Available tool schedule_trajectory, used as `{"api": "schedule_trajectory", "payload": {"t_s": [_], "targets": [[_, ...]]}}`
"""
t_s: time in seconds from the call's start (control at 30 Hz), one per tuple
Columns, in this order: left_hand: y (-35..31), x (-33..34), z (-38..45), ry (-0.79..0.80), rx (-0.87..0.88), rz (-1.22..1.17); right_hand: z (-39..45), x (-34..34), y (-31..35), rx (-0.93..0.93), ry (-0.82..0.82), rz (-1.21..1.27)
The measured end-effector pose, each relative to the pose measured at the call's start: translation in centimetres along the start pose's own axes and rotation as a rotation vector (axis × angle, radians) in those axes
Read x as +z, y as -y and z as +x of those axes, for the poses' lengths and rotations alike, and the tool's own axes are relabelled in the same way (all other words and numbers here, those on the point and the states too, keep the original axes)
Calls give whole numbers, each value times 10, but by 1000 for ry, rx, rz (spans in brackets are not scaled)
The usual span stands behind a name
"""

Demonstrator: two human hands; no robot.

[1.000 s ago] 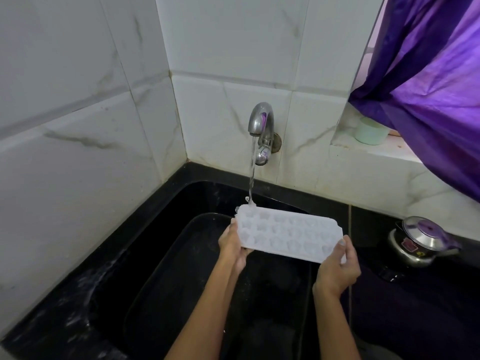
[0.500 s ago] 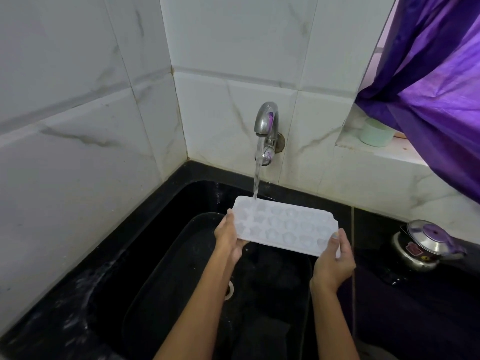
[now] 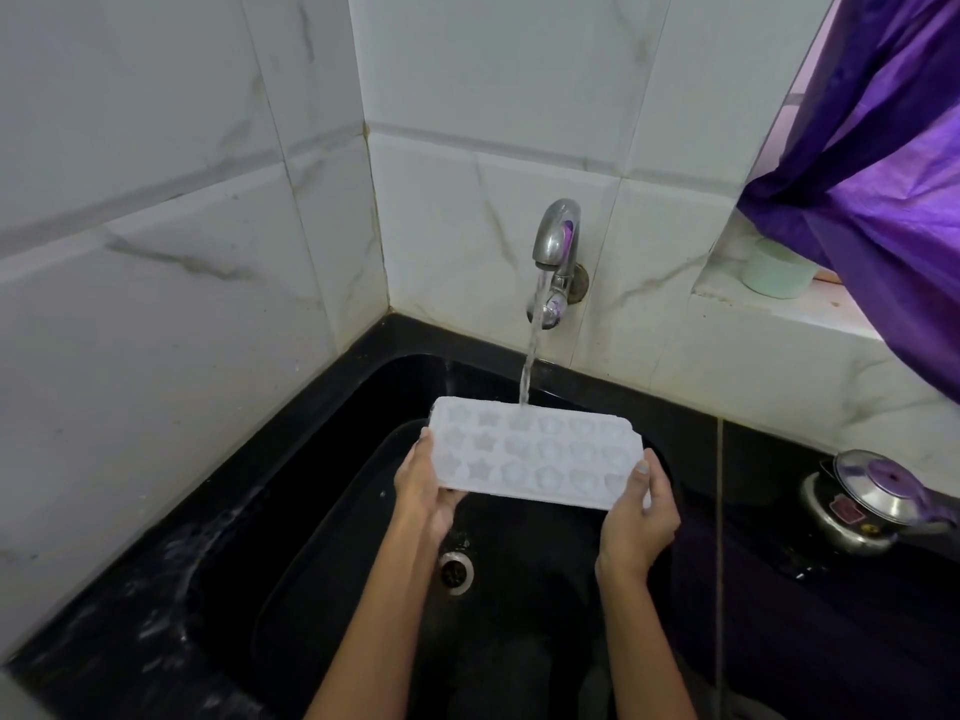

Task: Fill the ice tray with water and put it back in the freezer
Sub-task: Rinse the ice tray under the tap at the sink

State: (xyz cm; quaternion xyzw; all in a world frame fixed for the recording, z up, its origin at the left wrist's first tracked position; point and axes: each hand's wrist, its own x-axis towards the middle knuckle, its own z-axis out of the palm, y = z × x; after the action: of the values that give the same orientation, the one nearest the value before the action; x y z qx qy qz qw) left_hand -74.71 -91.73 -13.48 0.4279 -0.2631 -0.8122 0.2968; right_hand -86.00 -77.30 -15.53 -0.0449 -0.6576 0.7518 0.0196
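White ice tray (image 3: 535,454) under the tap (image 3: 557,252) stream, gripped endwise by left hand (image 3: 423,485) and right hand (image 3: 638,517).

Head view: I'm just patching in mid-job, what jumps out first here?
The white ice tray is held level over the black sink, with the left hand and right hand gripping its short ends. Water runs from the wall tap onto the tray's far edge. A purple curtain hangs at upper right, above a steel pot on the counter.
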Motion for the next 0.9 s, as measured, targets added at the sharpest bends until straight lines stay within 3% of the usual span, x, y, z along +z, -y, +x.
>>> {"api": "schedule_trajectory", "payload": {"t_s": [0.5, 0.9], "targets": [[-13, -58, -12, -142, 94, -104, -38, 21, -5, -4, 195, 4], [-44, -82, -18, -76, 147, -39, -51, 61, 1, 11, 325, 2]]}}
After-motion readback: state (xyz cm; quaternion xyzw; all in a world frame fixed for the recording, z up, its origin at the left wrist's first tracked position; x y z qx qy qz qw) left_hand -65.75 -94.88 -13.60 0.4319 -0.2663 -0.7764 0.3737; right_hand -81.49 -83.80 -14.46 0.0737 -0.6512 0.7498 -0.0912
